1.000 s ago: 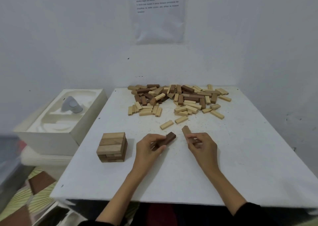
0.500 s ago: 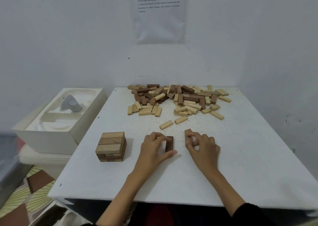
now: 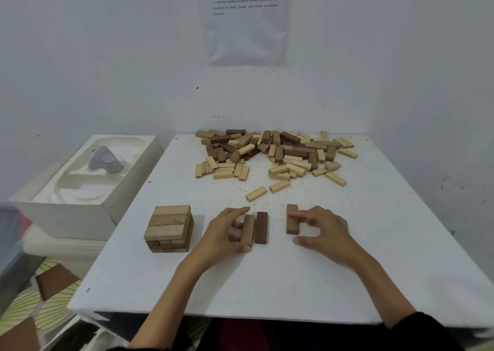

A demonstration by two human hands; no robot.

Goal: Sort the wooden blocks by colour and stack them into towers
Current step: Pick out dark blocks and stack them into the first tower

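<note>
A heap of loose blocks (image 3: 275, 154), pale, mid-brown and dark brown, covers the far middle of the white table (image 3: 374, 243). A short stacked tower of mid-brown blocks (image 3: 169, 229) stands near the left edge. My left hand (image 3: 224, 234) grips a mid-brown block (image 3: 248, 230) lying lengthwise, right beside a dark brown block (image 3: 261, 227) that rests flat on the table. My right hand (image 3: 324, 233) has its fingers on another brown block (image 3: 292, 219), which lies flat a short way to the right.
Two pale blocks (image 3: 256, 193) lie loose between the heap and my hands. A white moulded box (image 3: 80, 190) with a grey object (image 3: 104, 160) in it stands left of the table. A printed sheet (image 3: 247, 19) hangs on the wall.
The dark block left my left hand and now lies flat; that hand now grips a mid-brown block beside it. My right hand has drawn its block slightly to the right.
</note>
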